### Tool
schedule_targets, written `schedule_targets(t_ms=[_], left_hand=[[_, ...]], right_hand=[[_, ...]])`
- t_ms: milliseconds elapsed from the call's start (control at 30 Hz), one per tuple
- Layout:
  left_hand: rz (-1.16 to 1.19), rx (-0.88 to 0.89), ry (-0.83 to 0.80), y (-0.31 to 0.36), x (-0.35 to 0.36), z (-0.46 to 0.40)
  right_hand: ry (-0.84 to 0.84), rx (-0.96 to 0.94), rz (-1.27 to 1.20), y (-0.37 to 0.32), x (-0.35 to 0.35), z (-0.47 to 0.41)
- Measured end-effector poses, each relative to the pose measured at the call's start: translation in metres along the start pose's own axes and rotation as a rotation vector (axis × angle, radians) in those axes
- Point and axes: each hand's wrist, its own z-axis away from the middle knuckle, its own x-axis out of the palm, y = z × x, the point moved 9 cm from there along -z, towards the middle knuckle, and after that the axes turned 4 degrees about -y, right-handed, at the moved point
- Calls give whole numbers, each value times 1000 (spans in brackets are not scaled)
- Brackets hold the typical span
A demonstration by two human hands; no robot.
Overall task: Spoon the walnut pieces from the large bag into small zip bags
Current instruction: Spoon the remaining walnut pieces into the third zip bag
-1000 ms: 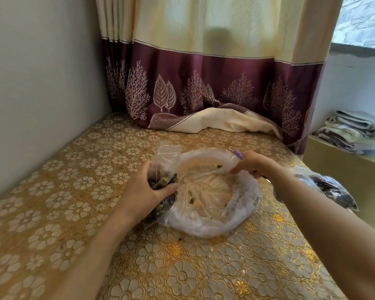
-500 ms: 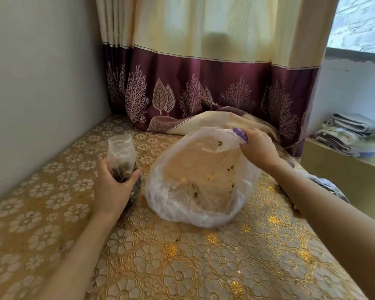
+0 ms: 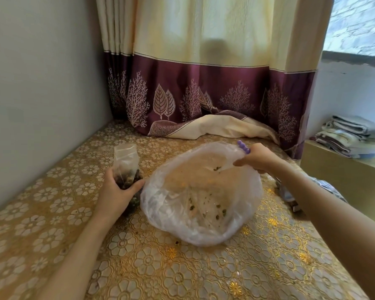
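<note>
Left hand is wrapped round the small bag, upright on the surface with walnut pieces in its lower half. Right hand pinches the big bag's far rim together with a purple spoon handle. The big bag lies between the hands, mouth tilted up; only scattered crumbs show at its low near side, nearer the left hand.

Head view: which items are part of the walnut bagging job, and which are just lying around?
In the job:
- large bag, nearly empty, rim held up by right hand
- purple spoon handle in that hand
- small zip bag with walnut pieces, gripped by left hand

Lying about:
- curtain
- folded towels
- dark packet behind the right forearm; contents unclear
</note>
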Motion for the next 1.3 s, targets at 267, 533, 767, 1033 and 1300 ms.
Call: schedule_targets(t_ms=[267, 533, 767, 1033, 1300], left_hand=[[15, 181, 197, 34, -29, 4], [-75, 392, 465, 80, -49, 27], [-552, 579, -8, 127, 60, 18], [-537, 376, -288, 136, 139, -31], [-218, 436, -163, 141, 130, -22]], right_hand=[[212, -158, 37, -17, -16, 17], [24, -112, -82, -14, -4, 28], [79, -265, 20, -36, -13, 36], [124, -328, -65, -38, -15, 47], [-183, 0, -396, 31, 35, 55]])
